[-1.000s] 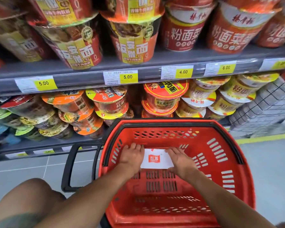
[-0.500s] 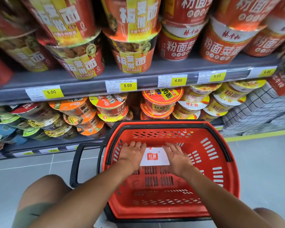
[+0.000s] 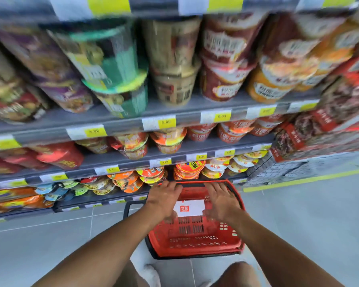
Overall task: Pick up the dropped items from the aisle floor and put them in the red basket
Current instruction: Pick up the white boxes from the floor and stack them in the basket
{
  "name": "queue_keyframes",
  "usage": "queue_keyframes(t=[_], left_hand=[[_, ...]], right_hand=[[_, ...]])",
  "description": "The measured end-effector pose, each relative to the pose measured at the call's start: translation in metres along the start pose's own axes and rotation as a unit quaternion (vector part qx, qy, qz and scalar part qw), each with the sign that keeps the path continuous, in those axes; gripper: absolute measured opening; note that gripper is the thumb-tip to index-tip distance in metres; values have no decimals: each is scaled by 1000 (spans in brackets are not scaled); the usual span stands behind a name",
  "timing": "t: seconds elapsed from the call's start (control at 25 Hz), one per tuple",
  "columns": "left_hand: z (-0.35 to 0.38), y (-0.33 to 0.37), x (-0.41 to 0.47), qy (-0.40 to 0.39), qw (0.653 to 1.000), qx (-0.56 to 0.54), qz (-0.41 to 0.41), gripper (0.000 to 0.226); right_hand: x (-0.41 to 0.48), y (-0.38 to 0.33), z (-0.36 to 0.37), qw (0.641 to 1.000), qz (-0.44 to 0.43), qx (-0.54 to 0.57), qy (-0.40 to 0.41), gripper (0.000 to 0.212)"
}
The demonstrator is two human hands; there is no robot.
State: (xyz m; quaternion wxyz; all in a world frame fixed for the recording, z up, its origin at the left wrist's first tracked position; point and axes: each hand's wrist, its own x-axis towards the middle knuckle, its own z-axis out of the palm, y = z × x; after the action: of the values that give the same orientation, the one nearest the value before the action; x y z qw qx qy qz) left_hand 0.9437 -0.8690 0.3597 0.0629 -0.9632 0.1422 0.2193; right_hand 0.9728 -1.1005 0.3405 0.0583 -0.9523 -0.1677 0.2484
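Store aisle: noodle-cup shelves (image 3: 174, 119) span 9 to 3 o'clock. At 6, on the aisle floor (image 3: 50, 245), the red basket (image 3: 195, 247). Over it we hold our left hand (image 3: 164, 198) & right hand (image 3: 222, 200), fingers straight, spread, gripping nothing. Btwn them, inside: white pkt (image 3: 190, 208) w/ red logo.

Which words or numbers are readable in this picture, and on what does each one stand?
"红派": red logo on the white label inside the red basket.
"5.00", blurred: yellow price tag on the shelf edge.
Noodle cups and the other price tags: too blurred to read.
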Motion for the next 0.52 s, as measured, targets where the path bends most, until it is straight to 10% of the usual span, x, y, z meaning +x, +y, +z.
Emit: queue_keyframes(t=[0.52], left_hand=[[-230,-75,-150,73,997,-22,-26,97]], right_hand=[[-111,-87,-226,999,-12,3,44,108]])
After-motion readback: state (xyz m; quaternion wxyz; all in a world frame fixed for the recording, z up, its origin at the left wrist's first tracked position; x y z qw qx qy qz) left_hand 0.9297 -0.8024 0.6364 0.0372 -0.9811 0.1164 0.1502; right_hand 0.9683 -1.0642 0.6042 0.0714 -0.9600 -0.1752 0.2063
